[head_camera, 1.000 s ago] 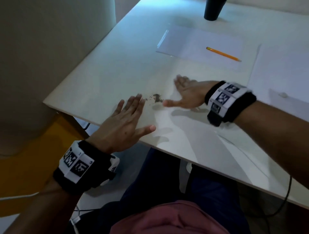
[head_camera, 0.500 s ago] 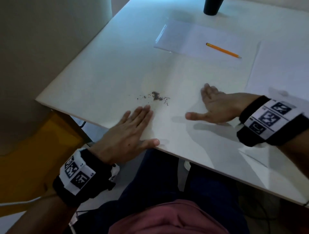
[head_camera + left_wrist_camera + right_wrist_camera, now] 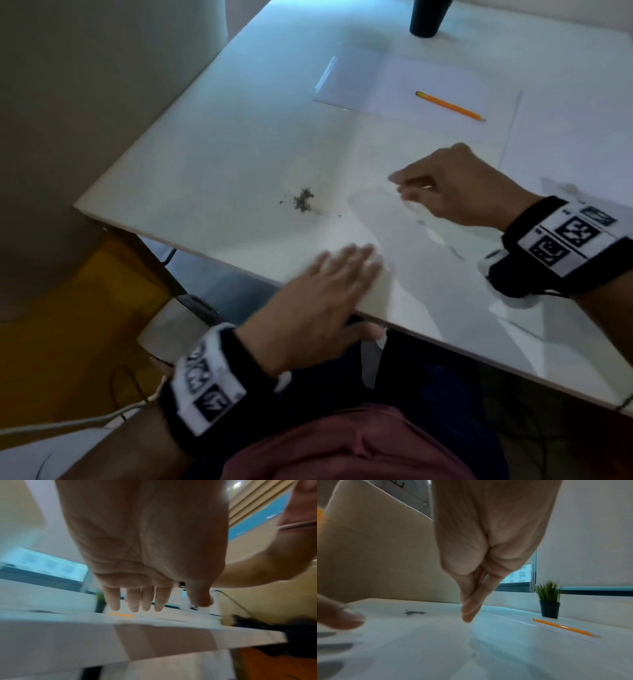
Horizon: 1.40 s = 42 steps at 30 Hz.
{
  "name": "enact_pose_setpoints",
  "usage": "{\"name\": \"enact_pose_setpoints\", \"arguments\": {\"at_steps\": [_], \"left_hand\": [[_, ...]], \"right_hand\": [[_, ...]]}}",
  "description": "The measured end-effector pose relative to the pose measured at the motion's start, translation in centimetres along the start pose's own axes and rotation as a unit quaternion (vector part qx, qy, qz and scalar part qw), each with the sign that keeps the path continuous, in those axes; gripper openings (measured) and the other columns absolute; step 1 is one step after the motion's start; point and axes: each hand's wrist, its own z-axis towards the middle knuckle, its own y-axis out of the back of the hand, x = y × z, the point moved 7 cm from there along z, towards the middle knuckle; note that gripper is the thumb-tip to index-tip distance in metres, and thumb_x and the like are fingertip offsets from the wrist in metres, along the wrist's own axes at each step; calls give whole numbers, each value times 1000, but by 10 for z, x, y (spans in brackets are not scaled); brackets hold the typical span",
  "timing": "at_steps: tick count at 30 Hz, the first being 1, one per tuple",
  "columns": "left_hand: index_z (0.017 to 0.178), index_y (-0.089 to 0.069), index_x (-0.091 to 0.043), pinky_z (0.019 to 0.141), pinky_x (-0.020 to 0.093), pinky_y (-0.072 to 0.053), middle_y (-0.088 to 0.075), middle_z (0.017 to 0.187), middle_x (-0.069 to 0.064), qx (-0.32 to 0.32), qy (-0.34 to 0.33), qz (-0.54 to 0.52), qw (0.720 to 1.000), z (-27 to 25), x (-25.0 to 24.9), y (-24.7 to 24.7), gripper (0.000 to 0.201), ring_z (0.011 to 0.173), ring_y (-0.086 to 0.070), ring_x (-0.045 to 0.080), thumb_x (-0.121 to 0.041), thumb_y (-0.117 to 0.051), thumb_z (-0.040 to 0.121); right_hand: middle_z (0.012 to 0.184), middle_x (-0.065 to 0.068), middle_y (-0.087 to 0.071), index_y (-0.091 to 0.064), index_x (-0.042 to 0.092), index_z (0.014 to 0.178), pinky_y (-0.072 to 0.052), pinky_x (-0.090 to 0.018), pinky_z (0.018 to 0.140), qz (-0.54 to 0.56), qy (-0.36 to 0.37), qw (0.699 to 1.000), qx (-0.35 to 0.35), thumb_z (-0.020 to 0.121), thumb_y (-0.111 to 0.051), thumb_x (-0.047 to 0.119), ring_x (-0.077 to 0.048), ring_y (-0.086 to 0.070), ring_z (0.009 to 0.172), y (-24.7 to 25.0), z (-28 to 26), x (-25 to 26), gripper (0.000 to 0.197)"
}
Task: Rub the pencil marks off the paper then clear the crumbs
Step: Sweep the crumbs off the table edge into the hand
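- Since half a second ago, we see the right hand [image 3: 455,186] has turned from lying flat to standing on its edge, thumb side up, while the left hand [image 3: 318,301] has slid rightward along the table's near edge; the crumbs [image 3: 303,202] lie where they did.
- We see the right hand with its fingers held together and pointing left toward the crumbs, well apart from them, holding nothing; from its wrist view the fingers [image 3: 471,609] slope down to just above the table [image 3: 212,164], and we cannot tell if they touch it.
- We see the left hand flat, palm down and blurred, fingers straight over the near edge, thumb hanging off the edge, holding nothing.
- Crumbs sit in a small dark heap near the table's near-left corner, between the two hands.
- We see the paper [image 3: 400,85] toward the far edge, with the pencil [image 3: 450,106] lying on it.
- A dark pot [image 3: 549,609] at the far edge holds a small green plant [image 3: 547,591].
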Motion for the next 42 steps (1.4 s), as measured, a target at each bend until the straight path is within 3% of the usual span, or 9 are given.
{"name": "enact_pose_setpoints", "arguments": {"at_steps": [5,10,15,19,22,26,33,39,42], "left_hand": [[159,-1,-20,124,40,4,9,166,-4,5,-95,35,995,38,-46,-27,85,152,12,11,-69,-30,96],[157,13,-17,124,40,7,22,163,0,11,41,95,995,25,26,-7,98,149,22,13,-80,-2,84],[156,13,-11,122,37,14,22,163,7,14,83,98,992,24,42,13,107,150,22,18,-81,6,77],[156,15,-28,123,39,12,24,161,-11,41,-28,67,997,30,3,-5,92,147,26,5,-82,-6,86],[156,17,-26,122,42,12,26,161,-9,39,56,100,993,28,45,-1,104,148,24,8,-88,15,72],[156,17,-15,121,41,14,25,162,-1,34,168,107,979,19,86,28,118,149,23,13,-89,19,63],[153,23,-27,119,32,20,31,158,-13,-38,123,30,991,4,67,41,99,142,32,-2,-88,6,76],[154,17,-30,118,28,19,25,160,-15,-72,113,-30,991,-1,73,45,98,143,28,-4,-88,1,77],[153,20,-31,120,30,17,26,159,-16,-75,127,-36,988,-4,83,47,99,143,28,-5,-90,2,75]], "right_hand": [[65,-2,-72,-77,9,76,-55,-20,56,23,-51,995,-85,79,-83,18,-7,-69,54,10,-26,-15,12],[110,4,-73,-75,21,111,-54,-26,88,16,-89,996,-15,87,-75,28,-9,-68,95,4,-61,-30,25],[164,6,-20,-34,41,151,-23,-32,118,-48,-212,965,148,82,-66,60,-14,-26,148,-13,-126,-63,79],[166,5,12,-4,36,158,-10,-28,121,-34,-237,949,203,76,-59,72,-9,2,152,-35,-157,-54,105],[164,7,20,6,30,159,-6,-28,123,-21,-229,946,230,67,-47,82,-7,9,152,-39,-156,-42,118],[165,0,19,8,13,158,-1,-29,123,-41,-204,952,224,70,-30,85,-10,9,152,-23,-109,-47,120],[164,-11,20,13,4,156,-1,-44,125,-153,-262,913,274,55,-2,96,-23,10,153,0,-40,-93,137],[162,-6,25,21,9,154,5,-38,125,-100,-74,930,345,62,-10,94,-17,18,151,-56,-53,-26,128],[164,-7,22,20,8,154,1,-39,125,-109,-192,935,277,59,-7,94,-21,11,153,-15,-30,-70,131]]}}
